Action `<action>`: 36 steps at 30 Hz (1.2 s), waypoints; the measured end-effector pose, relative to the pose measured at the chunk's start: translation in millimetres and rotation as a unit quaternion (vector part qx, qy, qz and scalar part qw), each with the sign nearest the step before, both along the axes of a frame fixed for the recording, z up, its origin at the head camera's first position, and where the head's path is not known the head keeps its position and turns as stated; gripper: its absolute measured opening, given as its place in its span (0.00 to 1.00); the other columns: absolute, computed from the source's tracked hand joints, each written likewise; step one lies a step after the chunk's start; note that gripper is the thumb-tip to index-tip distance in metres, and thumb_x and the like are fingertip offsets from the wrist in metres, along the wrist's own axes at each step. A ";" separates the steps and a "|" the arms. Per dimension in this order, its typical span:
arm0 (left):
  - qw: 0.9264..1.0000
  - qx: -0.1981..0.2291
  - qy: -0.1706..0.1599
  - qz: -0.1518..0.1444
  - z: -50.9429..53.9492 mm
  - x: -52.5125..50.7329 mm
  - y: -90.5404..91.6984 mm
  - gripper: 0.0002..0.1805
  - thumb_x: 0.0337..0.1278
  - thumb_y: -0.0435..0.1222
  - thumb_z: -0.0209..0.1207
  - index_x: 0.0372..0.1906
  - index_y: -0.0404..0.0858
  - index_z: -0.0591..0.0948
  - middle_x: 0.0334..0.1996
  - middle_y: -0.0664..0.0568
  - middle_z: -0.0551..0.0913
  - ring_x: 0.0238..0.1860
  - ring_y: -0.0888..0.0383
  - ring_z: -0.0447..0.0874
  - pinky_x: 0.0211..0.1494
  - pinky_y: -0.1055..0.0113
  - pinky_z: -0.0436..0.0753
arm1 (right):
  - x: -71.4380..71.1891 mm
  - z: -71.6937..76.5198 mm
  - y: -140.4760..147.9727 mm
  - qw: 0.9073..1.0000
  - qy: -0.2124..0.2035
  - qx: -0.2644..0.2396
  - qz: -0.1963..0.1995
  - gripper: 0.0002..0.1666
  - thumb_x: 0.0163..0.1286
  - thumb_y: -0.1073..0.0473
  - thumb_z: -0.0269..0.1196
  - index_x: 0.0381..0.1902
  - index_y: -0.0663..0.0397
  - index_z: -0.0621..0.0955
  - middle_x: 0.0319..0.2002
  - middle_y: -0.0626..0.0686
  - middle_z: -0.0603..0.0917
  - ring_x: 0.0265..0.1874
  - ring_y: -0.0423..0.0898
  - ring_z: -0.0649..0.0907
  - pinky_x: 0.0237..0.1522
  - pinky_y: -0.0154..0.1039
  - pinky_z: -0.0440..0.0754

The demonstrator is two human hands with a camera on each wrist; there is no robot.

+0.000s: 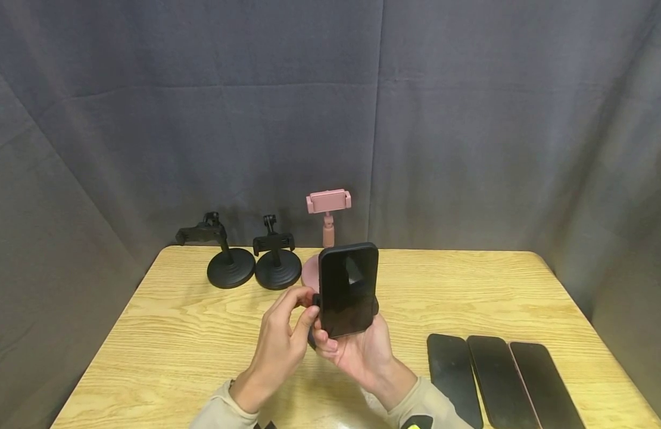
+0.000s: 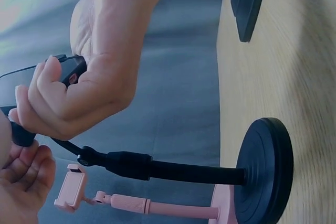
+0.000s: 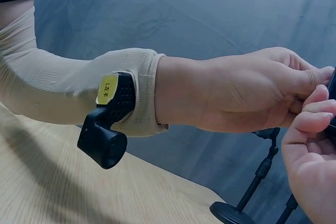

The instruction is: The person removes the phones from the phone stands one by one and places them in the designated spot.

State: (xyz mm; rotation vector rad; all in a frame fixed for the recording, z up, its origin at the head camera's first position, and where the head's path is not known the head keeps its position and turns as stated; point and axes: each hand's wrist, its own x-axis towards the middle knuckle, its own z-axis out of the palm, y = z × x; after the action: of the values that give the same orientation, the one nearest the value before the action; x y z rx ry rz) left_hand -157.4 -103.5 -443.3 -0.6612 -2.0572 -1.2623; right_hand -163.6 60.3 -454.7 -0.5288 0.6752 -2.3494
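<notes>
A black smartphone (image 1: pixel 349 289) stands upright with its dark screen facing me, against the clamp of a black phone stand. The stand's pole (image 2: pixel 173 170) and round base (image 2: pixel 262 171) show in the left wrist view. On the phone's left side, my left hand (image 1: pixel 282 330) pinches the clamp's edge between thumb and fingers. My right hand (image 1: pixel 365 351) is under and behind the phone, its fingers curled round the clamp. In the left wrist view the right hand (image 2: pixel 100 77) hides part of the clamp. The right wrist view shows the left hand (image 3: pixel 252 87) meeting the right hand (image 3: pixel 315 156).
Two black phone stands (image 1: pixel 231 268) (image 1: pixel 278 270) and a pink phone stand (image 1: pixel 329 201) are at the back of the wooden table (image 1: pixel 164 345). Three dark phones (image 1: pixel 454 375) (image 1: pixel 502 381) (image 1: pixel 545 381) lie side by side at front right. Grey curtains (image 1: pixel 470 149) surround the table.
</notes>
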 end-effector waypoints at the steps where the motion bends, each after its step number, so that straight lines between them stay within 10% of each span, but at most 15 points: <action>1: 1.000 0.001 -0.001 0.001 -0.3 -0.3 -0.3 0.12 0.57 0.20 0.63 0.46 0.31 0.80 0.35 0.49 0.83 0.39 0.58 0.82 0.50 0.63 0.87 | 0.3 0.1 -0.2 1.000 0.002 -0.002 0.004 0.31 0.79 0.37 0.35 0.51 0.51 0.77 0.40 0.48 0.85 0.33 0.40 0.81 0.31 0.29 0.70; 36: 0.999 0.019 -0.030 -0.005 -2.4 -0.5 -4.4 0.13 0.55 0.18 0.64 0.44 0.30 0.81 0.35 0.47 0.84 0.40 0.59 0.84 0.49 0.65 0.87 | 5.0 1.9 -4.8 0.998 -0.038 0.021 0.044 0.30 0.76 0.34 0.42 0.51 0.49 0.77 0.38 0.47 0.83 0.31 0.39 0.78 0.31 0.28 0.69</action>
State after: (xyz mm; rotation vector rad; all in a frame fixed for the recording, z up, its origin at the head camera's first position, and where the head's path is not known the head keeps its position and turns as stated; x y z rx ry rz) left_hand -157.9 -107.9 -445.7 -0.6242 -2.0751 -1.3387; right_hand -158.7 55.5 -452.8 -0.4395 0.6510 -2.2555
